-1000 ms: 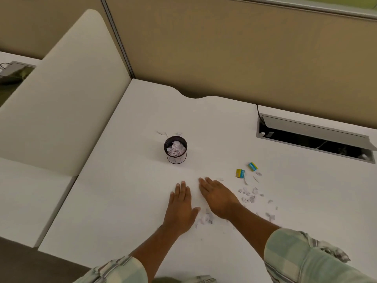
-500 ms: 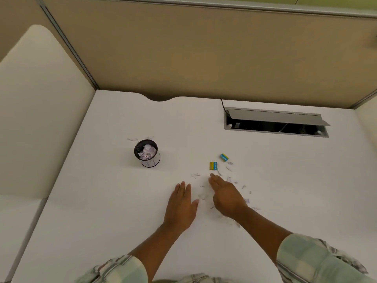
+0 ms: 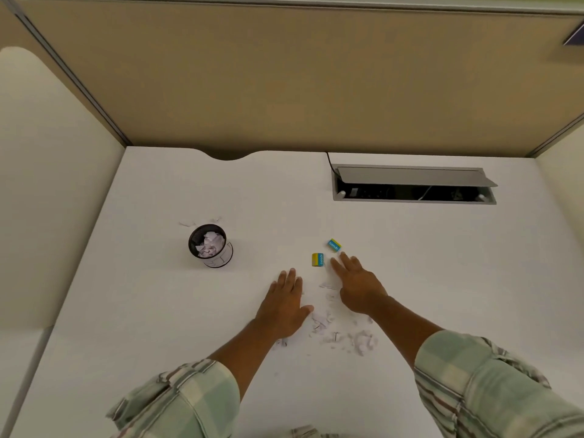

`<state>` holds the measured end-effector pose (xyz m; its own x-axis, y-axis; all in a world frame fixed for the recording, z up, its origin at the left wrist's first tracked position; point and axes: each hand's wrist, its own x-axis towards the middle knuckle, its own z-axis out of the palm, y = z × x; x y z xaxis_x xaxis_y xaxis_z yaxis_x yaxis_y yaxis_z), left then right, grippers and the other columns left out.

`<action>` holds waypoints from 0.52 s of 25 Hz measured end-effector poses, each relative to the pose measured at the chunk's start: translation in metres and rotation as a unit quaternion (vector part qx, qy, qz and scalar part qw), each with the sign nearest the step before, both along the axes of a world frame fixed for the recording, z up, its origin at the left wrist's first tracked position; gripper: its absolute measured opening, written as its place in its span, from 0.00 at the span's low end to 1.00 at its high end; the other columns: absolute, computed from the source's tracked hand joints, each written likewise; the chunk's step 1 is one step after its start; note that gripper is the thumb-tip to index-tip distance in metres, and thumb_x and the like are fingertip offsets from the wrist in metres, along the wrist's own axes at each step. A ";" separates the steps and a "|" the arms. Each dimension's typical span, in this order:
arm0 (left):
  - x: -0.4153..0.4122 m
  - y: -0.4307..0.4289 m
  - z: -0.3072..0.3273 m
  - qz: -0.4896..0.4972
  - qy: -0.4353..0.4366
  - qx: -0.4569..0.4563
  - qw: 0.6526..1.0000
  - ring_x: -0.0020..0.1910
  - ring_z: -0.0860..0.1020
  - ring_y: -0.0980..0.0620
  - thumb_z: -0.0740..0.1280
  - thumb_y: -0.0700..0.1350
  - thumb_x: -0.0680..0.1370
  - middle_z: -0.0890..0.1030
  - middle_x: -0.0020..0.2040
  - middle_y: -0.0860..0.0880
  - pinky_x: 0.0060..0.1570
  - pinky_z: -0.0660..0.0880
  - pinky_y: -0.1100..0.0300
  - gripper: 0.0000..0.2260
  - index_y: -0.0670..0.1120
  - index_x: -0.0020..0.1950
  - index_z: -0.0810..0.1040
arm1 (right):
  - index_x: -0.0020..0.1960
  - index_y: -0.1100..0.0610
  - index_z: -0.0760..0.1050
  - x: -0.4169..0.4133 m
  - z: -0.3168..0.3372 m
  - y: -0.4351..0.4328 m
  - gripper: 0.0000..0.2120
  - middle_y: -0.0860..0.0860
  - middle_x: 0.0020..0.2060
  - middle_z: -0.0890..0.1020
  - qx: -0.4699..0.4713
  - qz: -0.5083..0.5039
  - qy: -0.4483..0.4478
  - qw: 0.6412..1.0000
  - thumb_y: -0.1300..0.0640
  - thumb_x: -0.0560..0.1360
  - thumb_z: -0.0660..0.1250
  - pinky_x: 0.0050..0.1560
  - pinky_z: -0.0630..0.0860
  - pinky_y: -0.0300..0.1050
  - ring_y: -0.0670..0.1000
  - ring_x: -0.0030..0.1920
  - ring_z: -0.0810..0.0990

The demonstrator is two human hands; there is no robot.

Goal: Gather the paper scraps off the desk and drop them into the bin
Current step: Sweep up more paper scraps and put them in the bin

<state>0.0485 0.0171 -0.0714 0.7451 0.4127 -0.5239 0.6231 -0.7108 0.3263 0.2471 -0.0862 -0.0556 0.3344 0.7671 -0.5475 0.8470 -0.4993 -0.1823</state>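
Observation:
A small black mesh bin (image 3: pixel 211 245) stands on the white desk (image 3: pixel 158 311), holding crumpled white paper. Torn paper scraps (image 3: pixel 335 333) lie scattered between and below my two hands. My left hand (image 3: pixel 284 303) rests flat on the desk, palm down, fingers together. My right hand (image 3: pixel 357 286) also lies flat, its fingertips near two small erasers. Neither hand holds anything. A few more scraps (image 3: pixel 186 223) lie just behind the bin.
Two small yellow-and-blue erasers (image 3: pixel 317 259) (image 3: pixel 334 245) sit ahead of my right hand. An open cable tray (image 3: pixel 414 188) is set into the desk at the back right. Beige partition walls enclose the desk at the back and sides.
The camera has swung right and the desk is now seen straight on. My right hand has slid forward and right towards the erasers, leaving scraps bunched behind it; my left hand stayed flat.

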 end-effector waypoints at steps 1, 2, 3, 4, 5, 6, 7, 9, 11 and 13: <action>-0.002 -0.002 -0.002 -0.007 0.001 0.006 1.000 0.83 0.42 0.42 0.55 0.61 0.83 0.41 0.84 0.43 0.82 0.46 0.46 0.36 0.43 0.83 0.46 | 0.81 0.49 0.43 -0.005 -0.003 0.000 0.37 0.52 0.81 0.43 -0.004 0.017 -0.011 1.000 0.60 0.77 0.57 0.75 0.63 0.56 0.57 0.81 0.46; -0.003 -0.003 -0.004 -0.014 0.002 0.009 1.000 0.83 0.41 0.42 0.54 0.62 0.83 0.41 0.84 0.43 0.82 0.46 0.47 0.36 0.43 0.83 0.45 | 0.81 0.48 0.43 -0.010 -0.005 0.000 0.37 0.52 0.81 0.42 -0.006 0.026 -0.021 0.999 0.60 0.77 0.56 0.75 0.62 0.57 0.57 0.81 0.45; -0.005 -0.005 -0.005 -0.021 0.003 0.012 1.000 0.83 0.41 0.42 0.54 0.62 0.83 0.41 0.84 0.43 0.82 0.46 0.47 0.37 0.43 0.83 0.45 | 0.81 0.48 0.44 -0.014 -0.006 -0.001 0.37 0.52 0.81 0.42 -0.006 0.030 -0.028 0.999 0.60 0.77 0.56 0.75 0.62 0.57 0.58 0.81 0.45; -0.006 -0.007 -0.005 -0.027 0.004 0.014 1.000 0.83 0.42 0.42 0.53 0.63 0.83 0.41 0.84 0.43 0.82 0.46 0.47 0.37 0.43 0.83 0.45 | 0.81 0.49 0.44 -0.019 -0.007 -0.004 0.37 0.52 0.81 0.42 -0.007 0.032 -0.034 0.999 0.60 0.77 0.56 0.76 0.62 0.57 0.58 0.81 0.45; -0.008 -0.009 -0.005 -0.031 0.004 0.015 0.999 0.83 0.42 0.43 0.53 0.63 0.83 0.41 0.84 0.43 0.82 0.46 0.47 0.37 0.43 0.83 0.45 | 0.81 0.50 0.44 -0.024 -0.008 -0.008 0.37 0.51 0.81 0.42 -0.008 0.035 -0.038 0.999 0.61 0.77 0.57 0.76 0.61 0.57 0.57 0.81 0.46; -0.009 -0.012 -0.004 -0.033 0.003 0.016 0.999 0.83 0.42 0.43 0.53 0.63 0.83 0.41 0.84 0.43 0.82 0.47 0.47 0.37 0.43 0.83 0.45 | 0.81 0.50 0.43 -0.029 -0.009 -0.013 0.37 0.51 0.81 0.42 -0.009 0.036 -0.037 0.999 0.62 0.77 0.57 0.76 0.60 0.57 0.57 0.81 0.45; -0.011 -0.015 -0.003 -0.034 0.002 0.016 0.999 0.83 0.42 0.43 0.53 0.63 0.83 0.42 0.84 0.44 0.82 0.47 0.47 0.37 0.43 0.83 0.45 | 0.81 0.51 0.43 -0.035 -0.010 -0.019 0.38 0.51 0.81 0.42 -0.009 0.034 -0.033 0.999 0.62 0.77 0.58 0.77 0.58 0.57 0.57 0.81 0.45; -0.016 -0.023 -0.002 -0.035 0.001 0.013 0.999 0.83 0.42 0.44 0.54 0.63 0.83 0.41 0.84 0.44 0.82 0.47 0.46 0.37 0.43 0.83 0.44 | 0.81 0.51 0.42 -0.049 -0.013 -0.035 0.39 0.51 0.81 0.40 -0.012 0.039 -0.031 0.999 0.62 0.77 0.58 0.78 0.56 0.56 0.57 0.81 0.43; -0.024 -0.035 -0.002 -0.041 0.005 0.011 0.999 0.83 0.41 0.45 0.53 0.64 0.83 0.41 0.84 0.45 0.82 0.47 0.46 0.37 0.44 0.83 0.43 | 0.81 0.52 0.41 -0.066 -0.015 -0.051 0.39 0.52 0.81 0.39 -0.014 0.052 -0.033 0.998 0.61 0.77 0.58 0.78 0.55 0.56 0.58 0.81 0.43; -0.035 -0.047 -0.002 -0.053 0.002 0.008 0.999 0.83 0.41 0.46 0.53 0.63 0.83 0.42 0.84 0.47 0.82 0.46 0.47 0.37 0.45 0.83 0.43 | 0.81 0.52 0.42 -0.080 -0.015 -0.065 0.38 0.52 0.81 0.40 -0.005 0.065 -0.023 0.998 0.61 0.77 0.58 0.78 0.53 0.56 0.57 0.81 0.43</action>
